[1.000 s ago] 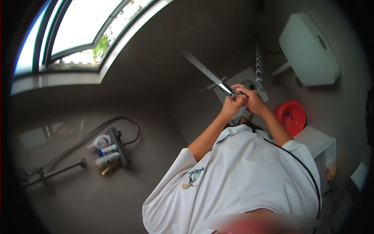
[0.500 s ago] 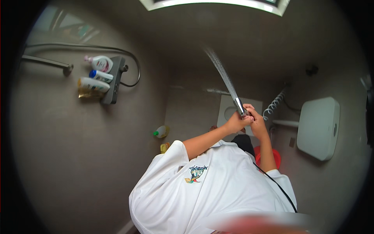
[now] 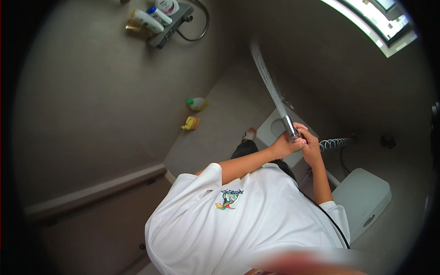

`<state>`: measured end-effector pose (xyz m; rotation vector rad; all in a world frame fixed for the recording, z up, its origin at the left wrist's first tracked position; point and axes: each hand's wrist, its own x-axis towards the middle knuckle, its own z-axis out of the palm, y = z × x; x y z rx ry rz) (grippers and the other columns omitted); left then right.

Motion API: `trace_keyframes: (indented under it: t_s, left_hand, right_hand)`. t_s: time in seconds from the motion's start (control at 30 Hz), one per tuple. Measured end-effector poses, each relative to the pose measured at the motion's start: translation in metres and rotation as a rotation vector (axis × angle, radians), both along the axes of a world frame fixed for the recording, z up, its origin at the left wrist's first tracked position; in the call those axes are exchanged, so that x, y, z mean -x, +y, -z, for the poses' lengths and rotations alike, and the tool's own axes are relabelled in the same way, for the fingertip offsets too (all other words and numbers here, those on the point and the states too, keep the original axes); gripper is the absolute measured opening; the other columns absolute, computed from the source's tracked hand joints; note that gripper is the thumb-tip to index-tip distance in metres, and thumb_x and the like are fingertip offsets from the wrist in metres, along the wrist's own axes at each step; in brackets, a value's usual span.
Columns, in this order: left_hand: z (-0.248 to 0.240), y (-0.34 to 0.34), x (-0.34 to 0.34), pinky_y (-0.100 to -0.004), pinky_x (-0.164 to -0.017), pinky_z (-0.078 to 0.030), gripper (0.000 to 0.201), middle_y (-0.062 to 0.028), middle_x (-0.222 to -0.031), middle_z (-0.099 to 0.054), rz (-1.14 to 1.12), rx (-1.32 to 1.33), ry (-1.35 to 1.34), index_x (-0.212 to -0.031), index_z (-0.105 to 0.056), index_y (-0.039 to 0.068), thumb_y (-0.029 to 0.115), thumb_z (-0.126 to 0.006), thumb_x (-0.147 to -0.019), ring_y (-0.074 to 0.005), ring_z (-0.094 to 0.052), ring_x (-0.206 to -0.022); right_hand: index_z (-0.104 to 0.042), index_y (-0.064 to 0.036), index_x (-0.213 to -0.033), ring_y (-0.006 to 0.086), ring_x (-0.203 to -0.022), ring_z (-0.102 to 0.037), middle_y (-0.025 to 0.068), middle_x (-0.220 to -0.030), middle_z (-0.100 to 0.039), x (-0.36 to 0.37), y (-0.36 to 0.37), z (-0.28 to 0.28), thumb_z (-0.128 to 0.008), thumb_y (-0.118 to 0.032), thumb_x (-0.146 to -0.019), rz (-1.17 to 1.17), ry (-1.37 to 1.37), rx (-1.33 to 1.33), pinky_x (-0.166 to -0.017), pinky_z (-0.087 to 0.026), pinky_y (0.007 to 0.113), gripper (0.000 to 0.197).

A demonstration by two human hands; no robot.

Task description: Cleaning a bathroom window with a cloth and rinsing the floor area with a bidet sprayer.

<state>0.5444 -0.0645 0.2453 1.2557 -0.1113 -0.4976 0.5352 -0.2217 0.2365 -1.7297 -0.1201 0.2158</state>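
Note:
A chrome handheld sprayer (image 3: 289,127) is gripped in both my hands, its head pointing up and away from me. My left hand (image 3: 285,145) is wrapped around the handle from the left. My right hand (image 3: 310,141) closes over it from the right, fingers against the left hand. From the head a stream of water (image 3: 268,77) shoots toward the far wall. A coiled hose (image 3: 334,144) stretches from beside my right hand to the wall fitting. Beneath the sprayer lies a white squat toilet pan (image 3: 265,133), partly hidden by my hands.
A green-capped bottle (image 3: 197,104) and a yellow bottle (image 3: 190,123) stand on the floor by the left wall. Higher up, a grey shelf (image 3: 170,33) carries several toiletry bottles. To my right is a white cistern (image 3: 364,199). A window (image 3: 373,20) is at upper right.
My view has turned, so the shelf has shifted up and the window to the right. The red basin has left sight. Both hands keep hold of the sprayer, and water still flows.

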Motion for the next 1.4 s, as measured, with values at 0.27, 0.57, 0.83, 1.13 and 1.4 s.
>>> trace_keyframes:
  t_s: [0.27, 0.57, 0.83, 1.13, 1.4]
  left_hand:
    - [-0.001, -0.004, 0.013, -0.0317, -0.084, -0.053, 0.049, -0.0069, -0.106, -0.06, -0.086, 0.014, 0.074, -0.125, -0.049, 0.003, 0.026, -0.073, -0.089, -0.014, -0.06, -0.098]
    - [-0.042, 0.003, 0.025, -0.0331, -0.077, -0.053, 0.039, -0.0064, -0.092, -0.063, -0.144, -0.374, -0.207, -0.111, -0.057, 0.005, 0.026, -0.075, -0.084, -0.017, -0.065, -0.085]
    - [-0.084, 0.008, 0.032, -0.0333, -0.082, -0.052, 0.034, -0.0071, -0.09, -0.064, -0.085, -0.606, -0.304, -0.105, -0.061, 0.006, 0.03, -0.074, -0.085, -0.0173, -0.065, -0.089]
    - [-0.028, -0.017, 0.027, -0.0296, -0.082, -0.05, 0.022, -0.0005, -0.093, -0.059, 0.047, -0.159, 0.049, -0.104, -0.056, 0.007, 0.018, -0.069, -0.089, -0.0091, -0.057, -0.091]
    - [0.017, -0.063, 0.041, -0.0236, -0.055, -0.047, 0.026, 0.0005, -0.084, -0.058, 0.228, -0.203, -0.016, -0.102, -0.062, 0.008, 0.033, -0.064, -0.095, -0.0063, -0.055, -0.066]
  right_hand:
    - [-0.067, 0.0008, -0.111, 0.0106, -0.077, -0.061, 0.0034, -0.085, -0.067, -0.003, -0.01, 0.002, -0.063, -0.021, -0.092, -0.156, 0.05, -0.113, -0.069, -0.048, 0.025, 0.029]
    - [-0.067, 0.0022, -0.107, 0.0098, -0.102, -0.054, 0.0012, -0.111, -0.06, -0.008, 0.001, -0.028, -0.062, -0.024, -0.096, -0.315, 0.176, -0.497, -0.093, -0.043, 0.027, 0.03]
    - [-0.065, 0.0029, -0.097, 0.0134, -0.106, -0.054, 0.0062, -0.119, -0.06, -0.003, 0.0, -0.045, -0.066, -0.031, -0.092, -0.343, 0.096, -0.476, -0.098, -0.041, 0.031, 0.034]
    - [-0.064, 0.0059, -0.101, 0.0168, -0.112, -0.056, 0.0107, -0.126, -0.06, 0.016, -0.026, -0.004, -0.064, -0.027, -0.095, -0.155, 0.052, -0.326, -0.101, -0.041, 0.032, 0.033]
    - [-0.063, 0.005, -0.092, 0.0154, -0.098, -0.057, 0.0093, -0.113, -0.064, 0.06, -0.07, -0.014, -0.063, -0.025, -0.094, 0.04, -0.01, -0.237, -0.09, -0.047, 0.031, 0.03]
